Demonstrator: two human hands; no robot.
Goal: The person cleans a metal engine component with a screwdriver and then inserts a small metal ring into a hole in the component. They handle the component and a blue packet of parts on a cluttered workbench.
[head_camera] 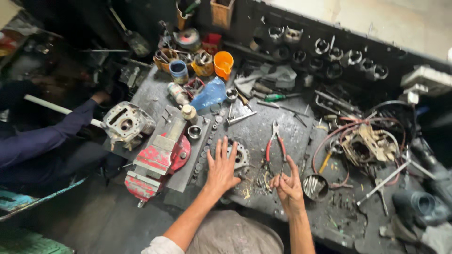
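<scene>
My left hand (221, 167) lies flat, fingers spread, on a round metal engine part (241, 155) on the dark greasy workbench (292, 129). My right hand (288, 185) is just right of it, fingers pinched around a small thin metal piece (281, 171) that I cannot make out. Red-handled pliers (275, 141) lie open on the bench right above my right hand. Metal shavings and small bits (256, 183) are scattered between both hands.
A red bench vise (157, 162) stands left of my left hand, an engine cylinder head (127, 123) beyond it. Another person's dark-sleeved arm (47, 134) reaches in from the left. Cups, an orange funnel (223, 63), screwdrivers, a wire tangle (367, 141) and a small tin (314, 186) crowd the bench.
</scene>
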